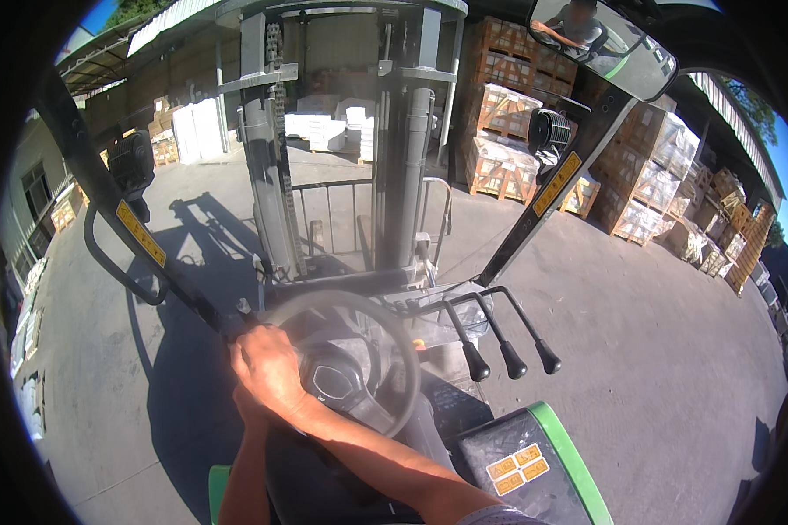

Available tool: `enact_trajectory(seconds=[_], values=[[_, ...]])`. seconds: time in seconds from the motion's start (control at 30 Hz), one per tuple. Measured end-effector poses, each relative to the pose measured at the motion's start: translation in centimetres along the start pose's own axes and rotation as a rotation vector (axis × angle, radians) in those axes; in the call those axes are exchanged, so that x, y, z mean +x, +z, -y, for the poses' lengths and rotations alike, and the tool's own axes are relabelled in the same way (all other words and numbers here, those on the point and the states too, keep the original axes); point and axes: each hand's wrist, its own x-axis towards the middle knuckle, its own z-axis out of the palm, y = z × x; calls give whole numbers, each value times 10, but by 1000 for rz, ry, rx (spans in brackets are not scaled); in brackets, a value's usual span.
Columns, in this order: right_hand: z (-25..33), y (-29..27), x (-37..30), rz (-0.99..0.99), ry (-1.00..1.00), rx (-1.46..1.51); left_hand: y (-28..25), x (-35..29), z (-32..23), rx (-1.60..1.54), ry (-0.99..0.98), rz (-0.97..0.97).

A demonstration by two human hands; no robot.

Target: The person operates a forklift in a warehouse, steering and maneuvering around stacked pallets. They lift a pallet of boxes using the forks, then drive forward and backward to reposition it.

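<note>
A dark round steering wheel point(409, 350) sits in front of me in a forklift's cab. My right forearm crosses to the left, and my right hand point(270, 363) is closed at the wheel's left rim, knuckles up. Under it is my left hand point(249, 404), its forearm rising from the lower edge; the right hand covers most of it, so its fingers are hidden. A short lever point(243, 305) shows just beyond the hands. To the right of the wheel stand three black-knobbed control levers point(510, 357), with neither hand on them.
Ahead rises the forklift's mast point(400, 140) with a load backrest point(333, 197). Dark cab posts point(547, 184) flank the view, and a mirror point(635, 70) hangs upper right. Wooden crates point(503, 166) are stacked beyond, with white stacked goods point(328, 133) behind the mast. Concrete ground point(604, 350) surrounds the truck.
</note>
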Motion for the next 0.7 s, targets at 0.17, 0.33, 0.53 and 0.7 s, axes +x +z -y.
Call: enact_trajectory(seconds=[0.17,0.33,0.53,0.7], values=[[10,-3,-6,67,-18,27,-11,3,-30,-291,56,-190],[36,-12,-60,177,34,-56,-33,-22,-35,-286,138,-75],[55,-31,-131,333,86,46,-46,-5,12,-330,190,-132],[85,-69,-148,323,154,7,-61,1,71,-409,-55,-99]])
